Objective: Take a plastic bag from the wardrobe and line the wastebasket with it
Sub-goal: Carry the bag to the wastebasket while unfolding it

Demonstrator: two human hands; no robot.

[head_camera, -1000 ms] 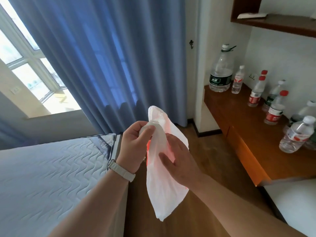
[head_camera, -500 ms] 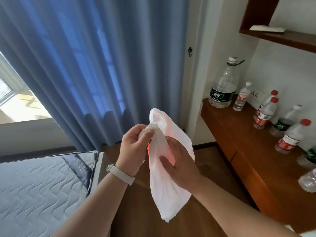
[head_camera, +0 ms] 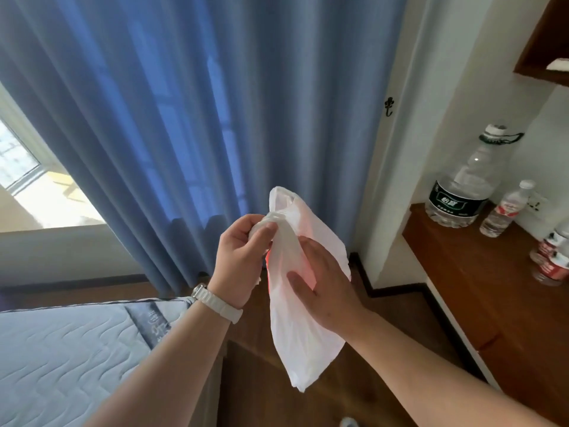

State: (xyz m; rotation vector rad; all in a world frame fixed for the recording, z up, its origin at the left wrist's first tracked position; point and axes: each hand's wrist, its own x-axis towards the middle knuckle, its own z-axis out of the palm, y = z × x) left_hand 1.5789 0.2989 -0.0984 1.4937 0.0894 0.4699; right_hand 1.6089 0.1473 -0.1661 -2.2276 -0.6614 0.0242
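Observation:
A thin white plastic bag (head_camera: 300, 343) with a red patch hangs in front of me at chest height. My left hand (head_camera: 243, 257), with a white watch on its wrist, pinches the bag's bunched top between thumb and fingers. My right hand (head_camera: 323, 285) grips the bag's middle from the right, its fingers pressed into the film. The bag's lower end dangles free over the wooden floor. No wastebasket and no wardrobe are in view.
A bare quilted mattress (head_camera: 70, 359) lies at lower left. Blue curtains (head_camera: 200, 118) hang straight ahead beside a window (head_camera: 27, 186). At right a wooden desk (head_camera: 492, 297) carries a large water jug (head_camera: 462, 186) and several small bottles. Wooden floor (head_camera: 264, 396) runs between bed and desk.
The view has swung to the right and up: mattress and window slid left, the desk bottles moved toward the right edge. Both hands keep the same hold on the bag.

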